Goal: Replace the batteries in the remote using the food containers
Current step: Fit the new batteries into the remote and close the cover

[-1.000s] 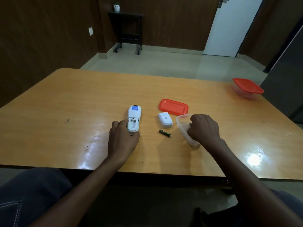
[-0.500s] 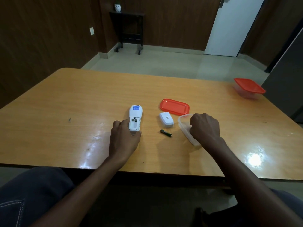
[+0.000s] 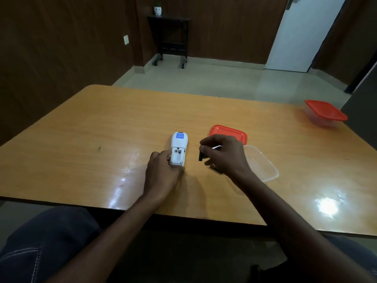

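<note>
Nearest me, the left hand (image 3: 163,172) pins the remote (image 3: 179,149) flat on the bench (image 3: 81,139), its battery bay open and empty. The right hand (image 3: 222,155) has its fingers (image 3: 204,142) pinched shut on a dark battery (image 3: 200,155), held upright beside the remote. Behind sits the open clear container (image 3: 263,162). Set in the wrong way round, the battery won't make contact.

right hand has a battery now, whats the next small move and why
Probably carry the battery left to the remote and seat it in the open compartment. The right hand pinches it just beside the remote, the left hand steadies the remote's near end, and the bay faces up and looks empty. Another battery lies on the table under the right hand.
</note>
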A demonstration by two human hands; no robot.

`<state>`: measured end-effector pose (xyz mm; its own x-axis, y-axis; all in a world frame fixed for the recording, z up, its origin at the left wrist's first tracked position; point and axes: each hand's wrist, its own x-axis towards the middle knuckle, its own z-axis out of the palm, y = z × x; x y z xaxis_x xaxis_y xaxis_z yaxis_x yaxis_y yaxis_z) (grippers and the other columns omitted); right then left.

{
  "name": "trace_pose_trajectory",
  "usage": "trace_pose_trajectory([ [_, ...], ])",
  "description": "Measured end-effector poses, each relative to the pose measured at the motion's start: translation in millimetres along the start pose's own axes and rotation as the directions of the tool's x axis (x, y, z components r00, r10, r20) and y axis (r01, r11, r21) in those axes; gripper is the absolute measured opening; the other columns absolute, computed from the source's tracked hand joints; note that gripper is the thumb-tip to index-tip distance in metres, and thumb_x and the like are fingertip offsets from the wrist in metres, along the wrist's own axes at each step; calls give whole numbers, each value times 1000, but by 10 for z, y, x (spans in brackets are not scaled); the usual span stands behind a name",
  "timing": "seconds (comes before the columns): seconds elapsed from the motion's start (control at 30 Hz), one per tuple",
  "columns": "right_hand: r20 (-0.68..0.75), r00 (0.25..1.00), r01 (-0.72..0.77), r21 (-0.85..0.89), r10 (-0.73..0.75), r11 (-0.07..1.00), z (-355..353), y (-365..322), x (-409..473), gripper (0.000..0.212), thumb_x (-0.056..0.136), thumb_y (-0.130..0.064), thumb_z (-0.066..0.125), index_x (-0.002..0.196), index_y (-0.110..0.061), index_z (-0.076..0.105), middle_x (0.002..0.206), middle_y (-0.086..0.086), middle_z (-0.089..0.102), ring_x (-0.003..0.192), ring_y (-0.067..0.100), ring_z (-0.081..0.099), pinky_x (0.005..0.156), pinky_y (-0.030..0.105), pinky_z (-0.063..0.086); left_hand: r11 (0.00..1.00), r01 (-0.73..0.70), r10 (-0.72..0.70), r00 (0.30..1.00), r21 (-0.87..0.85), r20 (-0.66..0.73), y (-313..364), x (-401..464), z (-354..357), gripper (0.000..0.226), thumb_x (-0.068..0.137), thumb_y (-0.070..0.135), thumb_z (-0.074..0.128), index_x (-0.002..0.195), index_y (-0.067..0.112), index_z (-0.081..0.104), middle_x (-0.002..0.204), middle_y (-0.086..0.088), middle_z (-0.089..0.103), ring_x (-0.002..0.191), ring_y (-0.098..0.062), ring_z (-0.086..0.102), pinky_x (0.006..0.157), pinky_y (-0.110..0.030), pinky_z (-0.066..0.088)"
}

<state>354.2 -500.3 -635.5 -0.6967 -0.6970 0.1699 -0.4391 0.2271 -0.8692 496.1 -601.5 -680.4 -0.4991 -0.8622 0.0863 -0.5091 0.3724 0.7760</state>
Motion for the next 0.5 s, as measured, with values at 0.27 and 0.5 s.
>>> trace_pose_trajectory([
  [0.27,132,979,-176,169,155,970,404,-57,155,15,87,1,67,96,-6,78,82,10,77,65,25,77,71,41,65,998,9,-7,1000,-63,22,-29,78,-57,56,79,32,82,131,21,64,121,-6,61,107,-25,66,89,-34,53],
  [0.5,235,961,-136,-54,145,989,489,-12,239,39,70,-5,87,107,-13,79,98,2,78,73,16,77,73,29,62,998,-3,5,999,-63,32,-26,104,-55,55,83,30,79,134,19,62,120,-6,62,104,-24,66,79,-26,47],
])
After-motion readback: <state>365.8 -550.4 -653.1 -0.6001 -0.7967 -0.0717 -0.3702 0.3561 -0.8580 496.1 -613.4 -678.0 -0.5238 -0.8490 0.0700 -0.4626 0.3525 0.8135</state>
